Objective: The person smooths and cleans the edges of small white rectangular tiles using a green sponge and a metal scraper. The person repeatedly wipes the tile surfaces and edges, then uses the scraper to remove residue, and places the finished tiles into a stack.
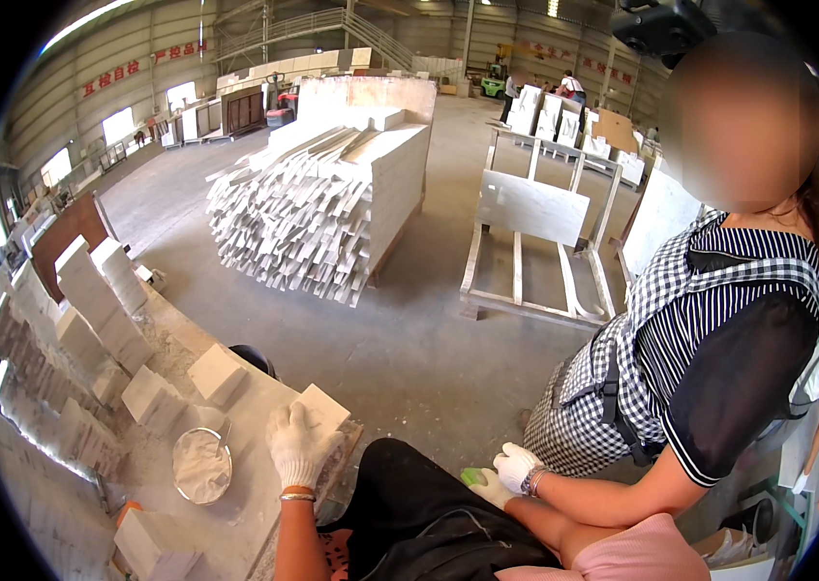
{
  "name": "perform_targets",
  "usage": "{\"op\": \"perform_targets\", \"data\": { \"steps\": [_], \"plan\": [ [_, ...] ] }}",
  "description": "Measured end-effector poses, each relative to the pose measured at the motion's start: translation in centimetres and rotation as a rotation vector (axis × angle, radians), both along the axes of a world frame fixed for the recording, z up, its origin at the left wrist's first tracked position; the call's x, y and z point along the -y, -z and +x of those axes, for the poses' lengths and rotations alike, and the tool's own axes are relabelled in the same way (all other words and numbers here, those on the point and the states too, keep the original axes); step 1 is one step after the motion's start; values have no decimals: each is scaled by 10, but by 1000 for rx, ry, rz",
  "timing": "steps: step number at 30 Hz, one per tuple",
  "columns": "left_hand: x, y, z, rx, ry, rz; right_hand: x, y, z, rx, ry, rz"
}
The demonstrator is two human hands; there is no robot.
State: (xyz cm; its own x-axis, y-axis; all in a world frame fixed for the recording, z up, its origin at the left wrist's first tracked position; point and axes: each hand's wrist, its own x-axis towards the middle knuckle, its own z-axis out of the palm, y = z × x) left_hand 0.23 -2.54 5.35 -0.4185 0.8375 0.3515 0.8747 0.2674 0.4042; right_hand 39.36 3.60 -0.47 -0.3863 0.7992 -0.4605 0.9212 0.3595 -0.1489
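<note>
My left hand (295, 447), in a white knit glove with a bracelet at the wrist, grips a pale square stone block (320, 408) at the corner of the worktable, its fingers curled at the block's near side. My right hand (495, 490), also gloved, is over my lap, closed on a small green object (472, 476) whose kind I cannot make out. Just beside it is a co-worker's gloved hand (516, 463); whether the two touch is unclear. A round metal bowl (200, 467) of pale powder or paste stands on the table, left of my left hand.
The dusty worktable (264, 387) carries several stone blocks (217, 375) and upright slabs (105, 300). A co-worker in a checked apron (613, 368) stands close on my right. Ahead are a stack of stone strips (298, 208) and a metal rack (526, 300) with a slab.
</note>
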Motion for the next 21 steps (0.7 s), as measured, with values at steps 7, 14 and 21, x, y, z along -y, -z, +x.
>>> {"op": "perform_targets", "data": {
  "steps": [7, 14, 21],
  "plan": [
    [6, 2, 0, -7, 13, -35, 31, 101, 6, -201, 387, -144],
    [16, 21, -9, 23, 3, 18, 46, 115, -3, -202, 416, -136],
    [33, 43, -15, -11, 25, -6, 63, 136, -13, -227, 423, -101]
  ]
}}
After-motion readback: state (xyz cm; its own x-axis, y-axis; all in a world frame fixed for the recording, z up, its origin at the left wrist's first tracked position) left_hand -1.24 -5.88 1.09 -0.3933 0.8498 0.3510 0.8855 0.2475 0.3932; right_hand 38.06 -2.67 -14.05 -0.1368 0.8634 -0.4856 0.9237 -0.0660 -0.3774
